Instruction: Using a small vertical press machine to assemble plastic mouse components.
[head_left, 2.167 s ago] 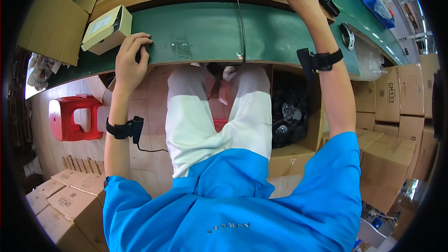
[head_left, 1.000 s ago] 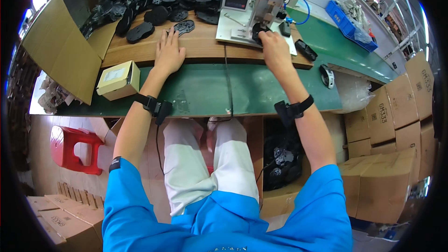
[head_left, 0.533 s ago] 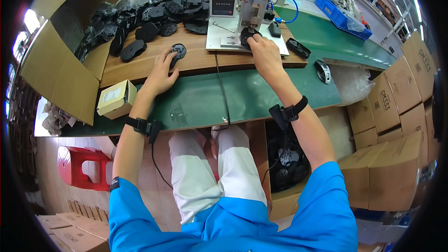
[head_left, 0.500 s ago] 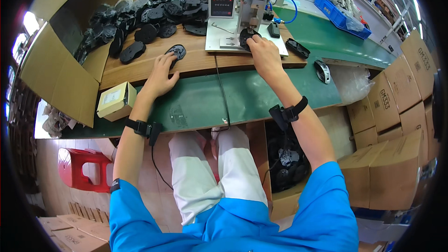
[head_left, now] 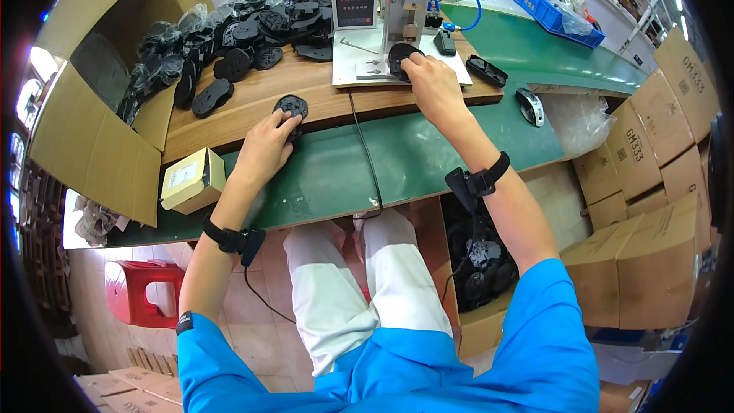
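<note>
wooden board [head_left: 248, 99] on a green bench [head_left: 329, 164], boxes [head_left: 634, 153] stacked at right. left hand [head_left: 266, 147] grips a black piece [head_left: 291, 105] near the board's edge; right hand [head_left: 433, 82] pinches a second piece [head_left: 399, 60] at the press [head_left: 405, 11], grip partly hidden.

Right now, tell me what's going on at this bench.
A person's right hand has its fingers on a rounded black plastic shell at the foot of a bench-top press. The left hand touches a second shell near the front of the wooden board. More black shells lie heaped by an open carton.
</note>
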Available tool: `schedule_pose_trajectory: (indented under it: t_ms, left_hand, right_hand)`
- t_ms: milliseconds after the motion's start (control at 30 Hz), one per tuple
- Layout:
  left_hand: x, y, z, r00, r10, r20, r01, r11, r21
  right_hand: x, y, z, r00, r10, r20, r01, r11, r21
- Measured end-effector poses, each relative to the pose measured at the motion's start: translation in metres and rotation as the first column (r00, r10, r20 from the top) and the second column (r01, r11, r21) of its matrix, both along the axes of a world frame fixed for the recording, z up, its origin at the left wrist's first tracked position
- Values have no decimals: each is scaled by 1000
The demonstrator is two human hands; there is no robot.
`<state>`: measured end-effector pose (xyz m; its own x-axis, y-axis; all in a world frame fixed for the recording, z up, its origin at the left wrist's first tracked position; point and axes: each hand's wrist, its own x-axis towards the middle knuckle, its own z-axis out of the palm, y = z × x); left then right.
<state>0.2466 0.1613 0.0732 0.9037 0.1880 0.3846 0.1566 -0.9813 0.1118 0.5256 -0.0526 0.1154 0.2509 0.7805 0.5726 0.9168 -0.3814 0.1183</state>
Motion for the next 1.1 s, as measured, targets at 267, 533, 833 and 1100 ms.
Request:
schedule_pose_trajectory:
  t_ms: [267, 533, 833, 1100]
  left_hand:
    - [3, -6, 6, 997, 61, -54, -64, 997, -47]
    - [1, -7, 10, 1000, 26, -17, -24, 997, 73]
    - [64, -59, 42, 966, -89, 241, 28, 969, 246]
    - [152, -101, 40, 891, -310, 331, 166, 902, 399]
  right_hand:
    - [0, 1, 0, 1000, -5, -11, 5, 1000, -8]
    - [-7, 3, 1, 1000, -24, 21, 24, 1000, -20]
    - [-19, -56, 12, 981, 181, -63, -137, 892, 432]
    - [-141, -247, -58, 859, 300, -416, -100, 894, 437]
